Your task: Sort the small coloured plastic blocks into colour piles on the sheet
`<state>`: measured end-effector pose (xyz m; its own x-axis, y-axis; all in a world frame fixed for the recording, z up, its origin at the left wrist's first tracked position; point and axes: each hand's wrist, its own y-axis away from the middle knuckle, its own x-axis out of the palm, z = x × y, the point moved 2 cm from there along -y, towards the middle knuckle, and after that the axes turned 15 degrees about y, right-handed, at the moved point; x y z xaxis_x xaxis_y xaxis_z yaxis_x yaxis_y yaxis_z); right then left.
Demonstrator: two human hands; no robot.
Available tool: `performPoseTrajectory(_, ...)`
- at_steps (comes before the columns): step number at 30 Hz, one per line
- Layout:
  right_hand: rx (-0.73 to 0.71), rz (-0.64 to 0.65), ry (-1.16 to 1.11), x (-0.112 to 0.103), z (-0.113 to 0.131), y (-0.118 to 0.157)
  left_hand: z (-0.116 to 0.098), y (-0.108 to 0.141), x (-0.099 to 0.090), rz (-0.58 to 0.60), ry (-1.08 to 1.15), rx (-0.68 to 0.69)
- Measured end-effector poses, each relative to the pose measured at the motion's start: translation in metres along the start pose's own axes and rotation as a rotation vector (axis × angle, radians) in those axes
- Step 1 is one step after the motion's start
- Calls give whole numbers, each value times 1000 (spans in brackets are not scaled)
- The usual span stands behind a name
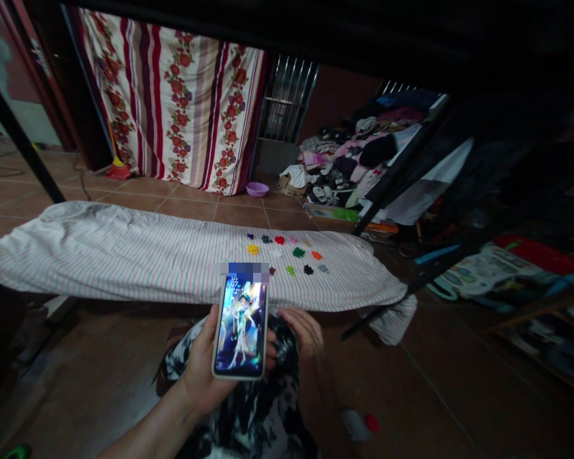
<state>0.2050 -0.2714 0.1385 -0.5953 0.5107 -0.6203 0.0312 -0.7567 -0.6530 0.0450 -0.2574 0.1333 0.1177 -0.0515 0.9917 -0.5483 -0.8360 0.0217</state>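
- The left hand point(203, 366) holds the phone point(240, 325) upright over the lap, in front of the table's near edge; its thumb lies along one side of the case and its fingertips curl round the other, gripping it.
- The right hand point(306, 333) is near the phone but apart from it, beside the knee; its fingers lie close together, loosely bent; the palm is hidden.
- The near edge of the cloth point(124, 255) runs just beyond both hands; it stretches well out to the left of the small coloured piles; a dark pole point(387, 309) slants past its right end.
- The phone has a pale case and a lit screen with clock digits above a bright figure in white; a blurred patch hides its top end.
- The piles sit in rough rows on the right half of the cloth, among them yellow point(252, 249), red point(279, 240), green point(298, 253), orange and black; what they are made of is too small to tell.
- The cloth is pale, striped and wrinkled; beyond it are brown floor tiles point(196, 207), a flowered curtain point(172, 108), a purple basin point(257, 189) and heaped clothes point(358, 153).
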Motion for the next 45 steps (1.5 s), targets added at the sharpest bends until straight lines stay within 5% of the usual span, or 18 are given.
performPoseTrajectory(7, -102, -24, 113, -19, 6, -6, -2, 3, 2, -2, -15, 5)
performPoseTrajectory(15, -220, -37, 206, -13, 20, -3, -3, 4, -1, -6, 37, -5)
performPoseTrajectory(32, -250, 82, 153, -15, 34, -7, -4, 3, 3, 9, 5, 0)
performPoseTrajectory(40, -379, 178, 171, -17, 41, -2, -6, 4, 4, 75, -3, -28)
performPoseTrajectory(45, -486, 140, 270, -9, 23, -41, -4, 6, 0, 39, 3, -14)
